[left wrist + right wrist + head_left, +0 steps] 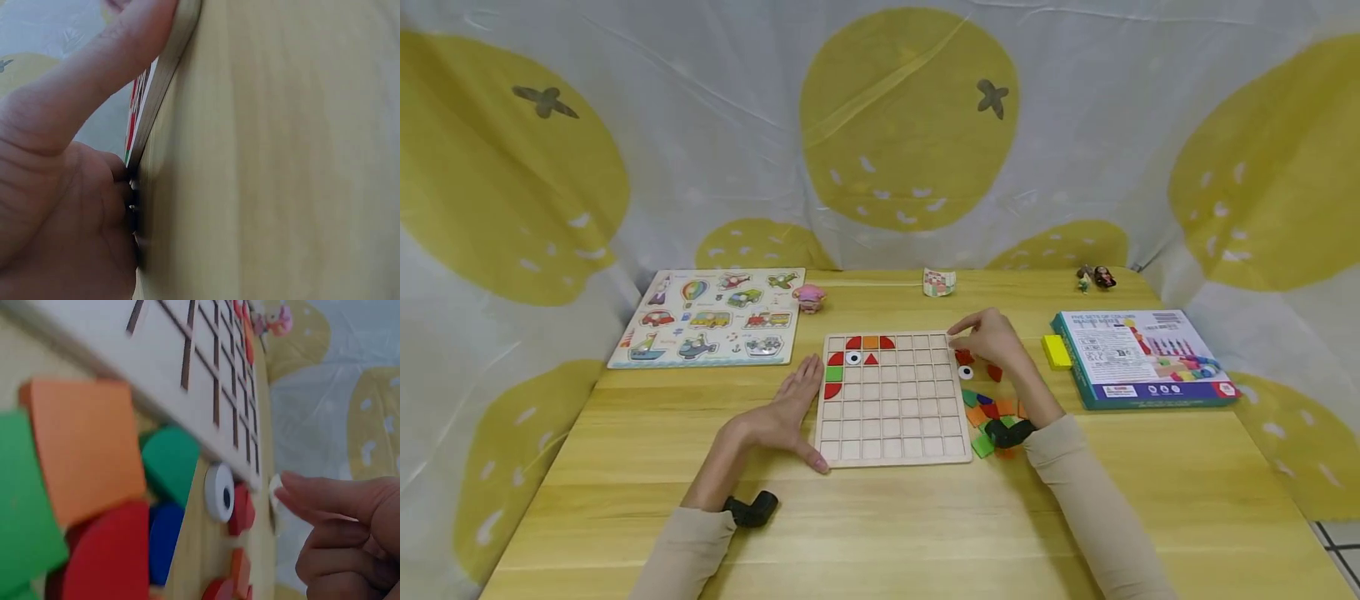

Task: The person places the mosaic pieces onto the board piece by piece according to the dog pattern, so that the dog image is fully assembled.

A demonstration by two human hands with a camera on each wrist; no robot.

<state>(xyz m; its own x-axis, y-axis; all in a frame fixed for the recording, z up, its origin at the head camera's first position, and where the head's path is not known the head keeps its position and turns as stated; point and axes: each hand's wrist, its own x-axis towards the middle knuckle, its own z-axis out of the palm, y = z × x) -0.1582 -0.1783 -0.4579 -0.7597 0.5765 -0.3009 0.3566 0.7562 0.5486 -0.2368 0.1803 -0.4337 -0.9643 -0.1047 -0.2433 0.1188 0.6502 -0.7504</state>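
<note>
A wooden grid board (891,408) lies in front of me. At its upper left sit red quarter-round pieces (833,390), an orange square (870,342), a green square (834,373), a white eye disc (853,358) and a red triangle (870,359). My left hand (782,412) rests along the board's left edge, fingers spread, its thumb at the near left corner. At the far right corner is my right hand (992,340). In the right wrist view its thumb and index fingertips come together, other fingers curled; I cannot tell whether anything is between them.
Loose coloured pieces (982,447) and another eye disc (966,372) lie right of the board. A vehicle puzzle (707,321) and a pink toy (809,298) stand back left. A patterned card (938,282), a yellow block (1057,352), a boxed set (1142,358) and small figures (1103,277) are also there.
</note>
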